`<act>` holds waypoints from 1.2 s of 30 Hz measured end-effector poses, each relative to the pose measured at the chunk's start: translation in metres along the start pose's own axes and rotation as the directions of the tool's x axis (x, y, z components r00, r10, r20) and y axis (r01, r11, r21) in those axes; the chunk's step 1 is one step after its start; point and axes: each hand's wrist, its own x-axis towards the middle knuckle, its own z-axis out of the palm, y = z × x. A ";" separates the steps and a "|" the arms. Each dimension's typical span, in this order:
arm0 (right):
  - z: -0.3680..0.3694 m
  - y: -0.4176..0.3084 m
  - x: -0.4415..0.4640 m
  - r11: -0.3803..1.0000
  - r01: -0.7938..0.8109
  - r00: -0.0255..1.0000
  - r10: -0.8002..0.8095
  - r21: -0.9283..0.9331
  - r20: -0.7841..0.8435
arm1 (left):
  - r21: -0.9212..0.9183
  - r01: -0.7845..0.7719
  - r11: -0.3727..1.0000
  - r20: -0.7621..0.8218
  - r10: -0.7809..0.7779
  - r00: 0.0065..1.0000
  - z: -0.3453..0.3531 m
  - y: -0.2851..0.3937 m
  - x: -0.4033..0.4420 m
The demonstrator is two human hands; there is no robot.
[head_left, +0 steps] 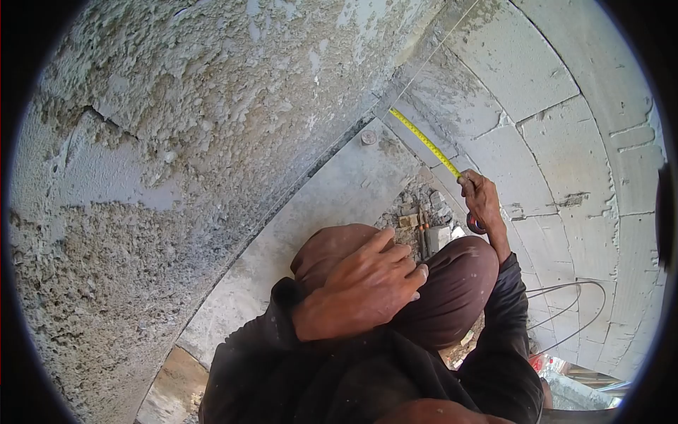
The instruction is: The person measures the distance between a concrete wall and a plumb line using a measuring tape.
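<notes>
Yellow tape-measure blade (425,140) slants from the frame's upper centre to right of centre, where the right hand (483,203) grips it in curled fingers, while the left hand (367,286), fingers loosely bent, nothing visibly held, is over brown trousers (455,290) at lower centre.

Soft, diffuse light leaves only faint shadows, and fisheye distortion bows the block wall (565,159) near blackened edges.

You are on a building site | rough, bare wall (162,134) to your left | pale block wall (565,159) to your right | loose rubble (408,210) below.
</notes>
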 end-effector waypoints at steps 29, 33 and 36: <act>0.018 -0.007 0.018 0.998 0.062 0.996 -0.061 -0.017 0.060 | -0.020 0.004 1.000 -0.035 -0.005 0.999 -0.003 0.001 -0.004; 0.020 -0.005 0.019 0.997 0.075 0.995 -0.073 -0.027 0.066 | -0.021 0.007 1.000 -0.029 -0.008 1.000 -0.003 0.000 -0.003; 0.020 -0.004 0.021 0.998 0.058 0.995 -0.056 -0.028 0.077 | -0.021 0.017 1.000 -0.033 -0.018 0.999 -0.003 0.001 -0.003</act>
